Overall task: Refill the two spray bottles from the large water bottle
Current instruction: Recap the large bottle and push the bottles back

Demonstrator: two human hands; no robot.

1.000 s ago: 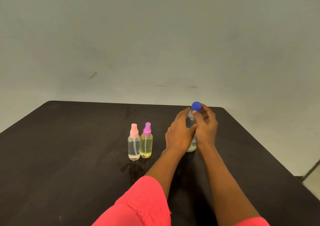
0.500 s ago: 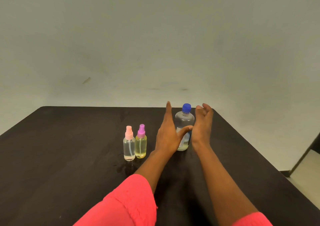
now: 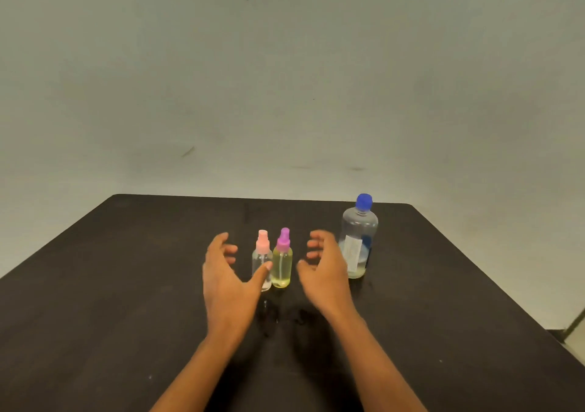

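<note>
Two small spray bottles stand side by side mid-table: a clear one with a pink nozzle [image 3: 262,258] and a yellowish one with a purple nozzle [image 3: 282,259]. My left hand [image 3: 223,275] hovers just left of them, fingers loosely spread, its thumb overlapping the clear bottle's lower part. My right hand [image 3: 326,269] hovers just right of them, fingers relaxed, holding nothing. The large water bottle [image 3: 359,237] with its blue cap on stands upright to the right of my right hand, untouched. Whether the thumb touches the clear bottle is unclear.
The dark table [image 3: 126,301] runs to a far edge against a plain grey wall. Small wet spots [image 3: 278,315] lie in front of the spray bottles. The table's right edge drops to the floor [image 3: 573,339].
Both hands let go of the large water bottle and moved left to flank the two spray bottles. The water bottle stands capped on the right.
</note>
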